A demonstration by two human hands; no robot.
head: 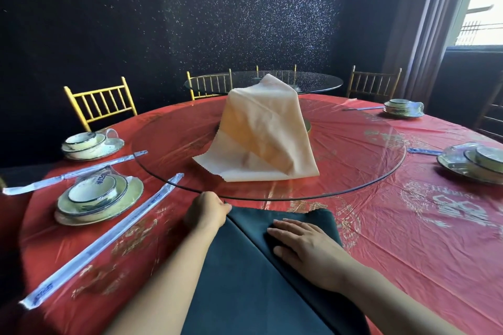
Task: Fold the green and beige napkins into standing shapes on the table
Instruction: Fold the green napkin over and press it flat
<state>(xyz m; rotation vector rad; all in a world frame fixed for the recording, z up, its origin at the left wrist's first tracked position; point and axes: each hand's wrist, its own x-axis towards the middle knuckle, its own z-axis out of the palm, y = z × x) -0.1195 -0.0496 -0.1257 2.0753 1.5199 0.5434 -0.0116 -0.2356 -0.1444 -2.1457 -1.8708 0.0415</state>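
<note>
A dark green napkin [245, 275] lies flat on the red tablecloth at the near edge, with a diagonal fold line running through it. My left hand [205, 212] pinches the napkin's far left corner. My right hand [304, 243] rests flat, fingers together, on the folded right part of the cloth. A beige napkin [261, 133] is draped in a tall tent shape over something hidden at the centre of the glass turntable [367, 171].
Wrapped plate-and-bowl sets stand at the left [98, 198], far left [87, 144], right [473, 163] and far right [402, 109]. Wrapped chopsticks [109, 239] lie on the left. Gold chairs [100, 103] ring the round table [408, 239]; a second glass-topped table is behind.
</note>
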